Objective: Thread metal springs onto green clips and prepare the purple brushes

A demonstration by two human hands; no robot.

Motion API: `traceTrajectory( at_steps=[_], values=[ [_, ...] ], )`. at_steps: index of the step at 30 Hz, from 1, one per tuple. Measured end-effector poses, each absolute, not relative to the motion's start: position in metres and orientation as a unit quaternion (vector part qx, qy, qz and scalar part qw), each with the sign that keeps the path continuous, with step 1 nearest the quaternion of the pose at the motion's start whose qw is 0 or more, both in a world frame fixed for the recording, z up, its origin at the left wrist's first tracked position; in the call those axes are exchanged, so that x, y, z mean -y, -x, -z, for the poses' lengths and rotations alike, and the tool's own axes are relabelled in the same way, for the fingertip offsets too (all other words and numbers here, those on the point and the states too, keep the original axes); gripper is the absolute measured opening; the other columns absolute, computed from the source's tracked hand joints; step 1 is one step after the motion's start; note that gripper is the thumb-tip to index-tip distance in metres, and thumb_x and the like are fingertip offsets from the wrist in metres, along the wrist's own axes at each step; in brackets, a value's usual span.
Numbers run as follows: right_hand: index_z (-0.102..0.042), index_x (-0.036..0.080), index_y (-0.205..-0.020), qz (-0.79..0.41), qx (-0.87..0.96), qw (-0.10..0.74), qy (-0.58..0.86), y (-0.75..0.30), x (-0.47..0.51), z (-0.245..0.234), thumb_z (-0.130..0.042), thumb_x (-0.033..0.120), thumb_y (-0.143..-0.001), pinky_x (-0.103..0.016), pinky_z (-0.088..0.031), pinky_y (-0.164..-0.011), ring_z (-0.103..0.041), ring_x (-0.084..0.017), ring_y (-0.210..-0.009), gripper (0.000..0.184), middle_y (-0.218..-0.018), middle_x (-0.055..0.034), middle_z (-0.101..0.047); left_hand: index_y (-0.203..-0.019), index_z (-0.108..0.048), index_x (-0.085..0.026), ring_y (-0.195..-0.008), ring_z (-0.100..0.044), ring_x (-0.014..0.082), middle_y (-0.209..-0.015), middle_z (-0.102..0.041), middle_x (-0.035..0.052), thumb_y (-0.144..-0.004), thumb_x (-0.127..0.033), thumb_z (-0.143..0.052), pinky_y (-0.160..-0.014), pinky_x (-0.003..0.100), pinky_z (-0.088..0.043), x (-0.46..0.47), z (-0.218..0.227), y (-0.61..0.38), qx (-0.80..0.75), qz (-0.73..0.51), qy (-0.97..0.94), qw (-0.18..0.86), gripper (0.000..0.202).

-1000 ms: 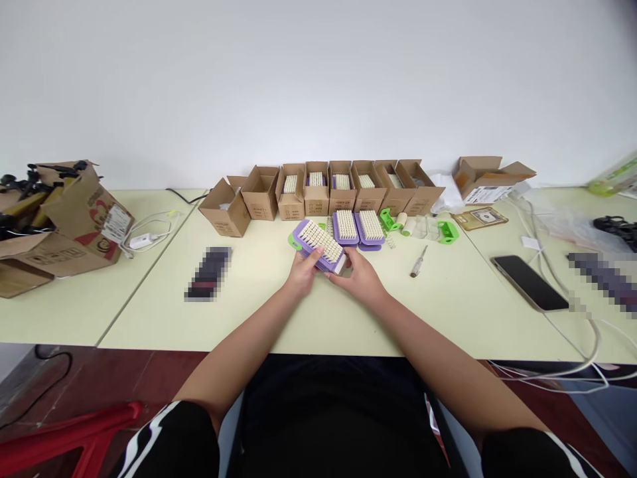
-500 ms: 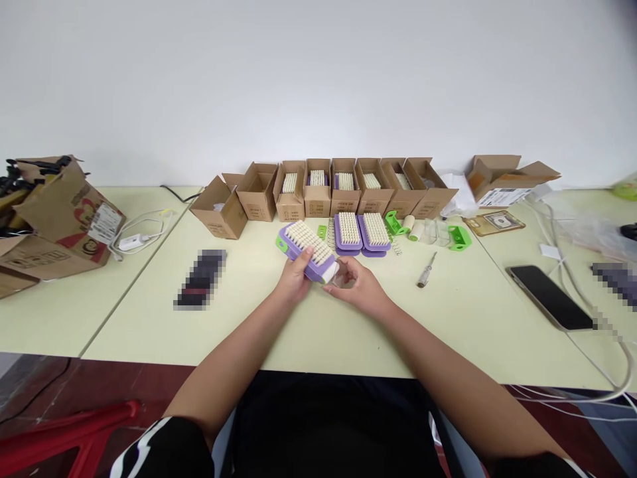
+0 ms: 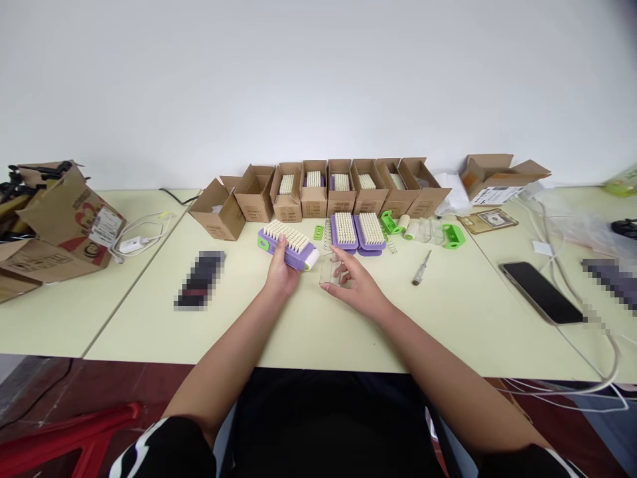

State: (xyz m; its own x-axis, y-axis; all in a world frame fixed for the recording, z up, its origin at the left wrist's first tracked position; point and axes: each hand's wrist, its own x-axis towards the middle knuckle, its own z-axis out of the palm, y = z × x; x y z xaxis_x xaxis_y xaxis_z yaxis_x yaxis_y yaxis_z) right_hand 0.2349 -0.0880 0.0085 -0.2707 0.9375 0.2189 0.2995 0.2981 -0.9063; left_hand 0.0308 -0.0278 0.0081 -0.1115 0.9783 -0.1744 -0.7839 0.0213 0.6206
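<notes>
My left hand [image 3: 283,269] is closed round a purple brush [image 3: 288,242] with cream bristles facing up, a green left end and a white right end. Just right of it, my right hand [image 3: 355,282] grips a clear plastic cover [image 3: 326,271] between thumb and fingers. The cover stands apart from the brush. Beyond the hands, two more purple brushes [image 3: 344,229] lie side by side, bristles up. Around them are a small green plate [image 3: 318,232], springs [image 3: 327,232], green end brackets [image 3: 454,236], cream rollers [image 3: 412,230] and other clear covers [image 3: 430,230].
Small open cardboard boxes [image 3: 287,211] line the wall, several holding brushes. A screwdriver [image 3: 421,269] and a phone [image 3: 541,292] lie to the right, with white cables [image 3: 610,352] beyond. A larger carton [image 3: 74,226] stands far left, beside a white adapter [image 3: 132,245].
The clear cover has come away from the brush's white end, in my right hand. My left hand has moved the brush left, and it lies more level.
</notes>
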Motion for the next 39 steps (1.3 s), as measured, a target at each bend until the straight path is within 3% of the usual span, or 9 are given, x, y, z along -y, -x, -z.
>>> traceTrajectory(
  at_steps=[4, 9, 11, 14, 19, 23, 28, 33, 39],
  values=[
    [-0.038, 0.036, -0.159, -0.348, 0.671, 0.48, 0.446, -0.244, 0.086, -0.016, -0.081, 0.049, -0.087, -0.044, -0.059, -0.089, -0.066, -0.024, -0.102, 0.085, -0.146, -0.0103, -0.057, -0.124, -0.07, -0.023, -0.1, -0.078, 0.0204, -0.115, -0.079, 0.005, -0.088, -0.041, -0.083, -0.101, 0.038, -0.062, 0.035, -0.011, -0.032, -0.328, -0.646, -0.171, 0.668, 0.042],
    [-0.032, 0.034, -0.151, -0.207, 0.541, 0.69, 0.435, -0.294, 0.064, -0.028, -0.072, 0.057, -0.091, -0.045, -0.06, -0.09, -0.07, -0.025, -0.105, 0.076, -0.15, -0.0144, -0.05, -0.124, -0.069, -0.023, -0.094, -0.078, 0.0186, -0.111, -0.08, 0.0038, -0.086, -0.039, -0.085, -0.096, 0.036, -0.063, 0.041, -0.009, -0.034, -0.341, -0.632, -0.178, 0.673, 0.044],
    [-0.028, 0.033, -0.152, -0.2, 0.483, 0.702, 0.484, -0.322, 0.053, -0.027, -0.063, 0.062, -0.094, -0.044, -0.062, -0.083, -0.072, -0.025, -0.102, 0.073, -0.149, -0.0152, -0.05, -0.126, -0.068, -0.024, -0.095, -0.078, 0.0179, -0.111, -0.08, 0.0033, -0.084, -0.037, -0.086, -0.097, 0.034, -0.062, 0.042, -0.008, -0.035, -0.341, -0.635, -0.174, 0.671, 0.047],
    [-0.035, 0.029, -0.147, -0.237, 0.45, 0.631, 0.586, -0.359, 0.042, -0.017, -0.069, 0.067, -0.087, -0.044, -0.061, -0.085, -0.073, -0.026, -0.104, 0.079, -0.141, -0.0138, -0.058, -0.126, -0.068, -0.024, -0.097, -0.078, 0.0179, -0.113, -0.08, 0.0033, -0.083, -0.037, -0.088, -0.098, 0.034, -0.062, 0.042, -0.007, -0.035, -0.342, -0.633, -0.174, 0.672, 0.049],
    [-0.053, 0.022, -0.141, -0.126, 0.509, 0.465, 0.713, -0.39, 0.043, 0.003, -0.078, 0.069, -0.077, -0.048, -0.049, -0.108, -0.06, -0.032, -0.129, 0.083, -0.14, -0.0137, -0.064, -0.126, -0.068, -0.024, -0.1, -0.078, 0.0182, -0.115, -0.079, 0.0038, -0.083, -0.039, -0.088, -0.099, 0.034, -0.061, 0.04, -0.006, -0.036, -0.347, -0.631, -0.175, 0.672, 0.049],
    [-0.054, 0.025, -0.148, -0.15, 0.5, 0.364, 0.771, -0.4, 0.044, 0.013, -0.074, 0.078, -0.074, -0.05, -0.048, -0.105, -0.063, -0.035, -0.125, 0.094, -0.135, -0.0123, -0.068, -0.129, -0.068, -0.025, -0.103, -0.077, 0.0188, -0.117, -0.079, 0.004, -0.085, -0.039, -0.087, -0.103, 0.035, -0.06, 0.04, -0.006, -0.036, -0.336, -0.638, -0.167, 0.672, 0.049],
    [-0.052, 0.023, -0.152, -0.131, 0.507, 0.292, 0.8, -0.404, 0.038, 0.017, -0.068, 0.081, -0.077, -0.051, -0.046, -0.107, -0.06, -0.038, -0.128, 0.097, -0.139, -0.0148, -0.067, -0.129, -0.068, -0.027, -0.106, -0.076, 0.0209, -0.119, -0.078, 0.0047, -0.09, -0.052, -0.079, -0.101, 0.036, -0.06, 0.041, -0.013, -0.036, -0.316, -0.644, -0.169, 0.676, 0.047],
    [-0.048, 0.019, -0.155, -0.075, 0.53, 0.237, 0.811, -0.399, 0.036, 0.02, -0.062, 0.08, -0.081, -0.058, -0.037, -0.117, -0.043, -0.043, -0.145, 0.097, -0.15, -0.0181, -0.059, -0.134, -0.067, -0.022, -0.101, -0.077, 0.0286, -0.114, -0.078, 0.0127, -0.097, -0.078, -0.049, -0.09, 0.044, -0.063, 0.051, -0.026, -0.036, -0.268, -0.572, -0.212, 0.746, 0.07],
    [-0.046, 0.02, -0.159, -0.087, 0.523, 0.244, 0.812, -0.398, 0.036, 0.02, -0.064, 0.076, -0.082, -0.061, -0.037, -0.118, -0.04, -0.044, -0.147, 0.097, -0.155, -0.0183, -0.056, -0.135, -0.066, -0.016, -0.091, -0.078, 0.0295, -0.109, -0.078, 0.0167, -0.099, -0.072, -0.049, -0.084, 0.048, -0.065, 0.062, -0.028, -0.038, -0.257, -0.491, -0.242, 0.796, 0.069]
  ],
)
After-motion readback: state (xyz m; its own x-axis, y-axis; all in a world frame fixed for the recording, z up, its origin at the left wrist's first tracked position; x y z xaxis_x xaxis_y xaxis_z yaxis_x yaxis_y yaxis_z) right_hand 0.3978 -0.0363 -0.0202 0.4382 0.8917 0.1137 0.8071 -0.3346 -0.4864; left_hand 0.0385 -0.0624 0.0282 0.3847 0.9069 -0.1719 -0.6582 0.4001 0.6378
